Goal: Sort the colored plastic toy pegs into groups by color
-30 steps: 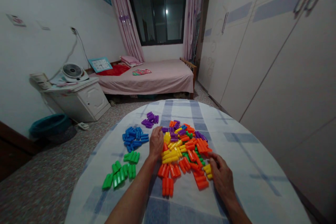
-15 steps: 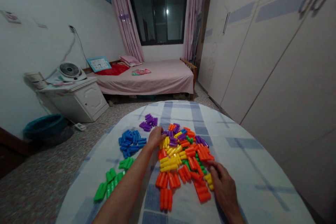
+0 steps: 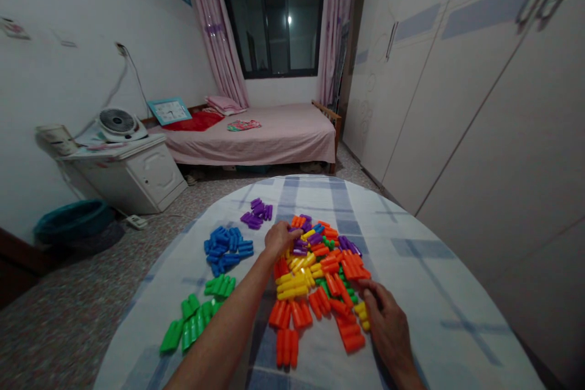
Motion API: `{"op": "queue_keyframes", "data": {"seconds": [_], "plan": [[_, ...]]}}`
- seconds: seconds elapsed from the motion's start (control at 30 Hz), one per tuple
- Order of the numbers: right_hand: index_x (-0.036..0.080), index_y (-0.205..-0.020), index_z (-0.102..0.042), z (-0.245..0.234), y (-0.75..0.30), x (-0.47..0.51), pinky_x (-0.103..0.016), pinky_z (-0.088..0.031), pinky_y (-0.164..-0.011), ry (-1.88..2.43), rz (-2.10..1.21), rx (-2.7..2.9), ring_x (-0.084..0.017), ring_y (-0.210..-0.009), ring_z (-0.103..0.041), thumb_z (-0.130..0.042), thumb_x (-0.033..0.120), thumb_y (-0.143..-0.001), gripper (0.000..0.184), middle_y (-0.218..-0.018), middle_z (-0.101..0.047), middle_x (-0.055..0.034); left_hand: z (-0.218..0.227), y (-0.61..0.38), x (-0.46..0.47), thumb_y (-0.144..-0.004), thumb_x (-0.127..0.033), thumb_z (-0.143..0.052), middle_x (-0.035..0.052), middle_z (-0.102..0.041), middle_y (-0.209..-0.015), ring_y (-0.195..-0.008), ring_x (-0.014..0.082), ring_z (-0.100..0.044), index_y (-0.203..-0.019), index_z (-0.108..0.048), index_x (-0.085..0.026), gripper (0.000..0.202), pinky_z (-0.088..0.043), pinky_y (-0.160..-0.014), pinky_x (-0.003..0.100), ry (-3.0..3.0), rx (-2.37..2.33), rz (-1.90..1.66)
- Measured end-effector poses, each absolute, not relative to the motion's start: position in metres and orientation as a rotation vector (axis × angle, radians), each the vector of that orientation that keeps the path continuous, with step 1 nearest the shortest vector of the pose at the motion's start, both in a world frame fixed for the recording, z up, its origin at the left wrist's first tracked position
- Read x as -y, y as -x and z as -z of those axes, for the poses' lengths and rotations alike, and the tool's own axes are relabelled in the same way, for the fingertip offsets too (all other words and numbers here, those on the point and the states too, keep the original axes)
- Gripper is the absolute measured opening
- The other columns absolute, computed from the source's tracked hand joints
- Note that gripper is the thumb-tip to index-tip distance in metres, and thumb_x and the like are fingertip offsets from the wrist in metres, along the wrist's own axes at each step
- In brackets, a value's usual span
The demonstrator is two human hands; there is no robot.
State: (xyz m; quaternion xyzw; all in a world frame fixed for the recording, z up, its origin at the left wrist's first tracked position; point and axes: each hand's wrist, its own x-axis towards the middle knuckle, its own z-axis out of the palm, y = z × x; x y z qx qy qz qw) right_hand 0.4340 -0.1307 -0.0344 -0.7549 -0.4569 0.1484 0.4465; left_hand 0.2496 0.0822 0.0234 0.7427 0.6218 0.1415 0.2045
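one teal basin sits on the speckled floor at far left, beside a white cabinet carrying a small fan, with a pink-sheeted bed behind it. nearer, a round counter under a white, blue-checked cloth carries plastic tube blocks. along its left side lie a heap of green blocks, a heap of blue blocks and, further up, a small heap of purple blocks. just right of these, the left hand rests on the upper left edge of a mixed pile of yellow, orange, purple and green blocks, its fingers bunched and curled downward; whether that grip closes on a block is hidden. below the pile stand rows of orange blocks. further right, the right hand lies at the pile's lower right edge, its fingers curved over and touching a few small yellow blocks, though i cannot tell if that grip is clamped on them. a tall white wardrobe fills the far right.
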Motion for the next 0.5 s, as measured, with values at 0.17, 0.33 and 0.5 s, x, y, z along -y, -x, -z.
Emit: {"op": "queue_keyframes", "data": {"seconds": [0.17, 0.33, 0.5], "plan": [[0.021, -0.096, -0.068, 0.032, -0.433, 0.13, -0.032, -0.049, -0.083, 1.881, -0.379, 1.107, -0.021, -0.096, -0.063, -0.04, 0.043, -0.082, 0.038, -0.103, -0.069, -0.0055, -0.027, -0.258, -0.083, -0.07, -0.049, -0.059, 0.0089, -0.072, -0.088, -0.084, 0.0245, -0.065, -0.086, -0.068, -0.019, 0.035, -0.041, -0.06, 0.027, -1.995, -1.802, -0.301], [0.021, -0.096, -0.068, 0.033, -0.434, 0.13, -0.031, -0.05, -0.083, 1.882, -0.385, 1.121, -0.021, -0.095, -0.064, -0.041, 0.043, -0.082, 0.037, -0.104, -0.069, -0.0058, -0.026, -0.263, -0.084, -0.069, -0.045, -0.058, 0.0083, -0.072, -0.087, -0.082, 0.0238, -0.066, -0.085, -0.067, -0.019, 0.031, -0.041, -0.059, 0.027, -1.983, -1.795, -0.3], [0.021, -0.095, -0.067, 0.034, -0.433, 0.13, -0.032, -0.049, -0.083, 1.891, -0.375, 1.131, -0.021, -0.095, -0.063, -0.04, 0.045, -0.082, 0.038, -0.103, -0.069, -0.0058, -0.017, -0.265, -0.079, -0.07, -0.044, -0.058, 0.0084, -0.07, -0.091, -0.081, 0.0227, -0.065, -0.089, -0.063, -0.018, 0.032, -0.041, -0.059, 0.027, -1.996, -1.814, -0.367]]}}
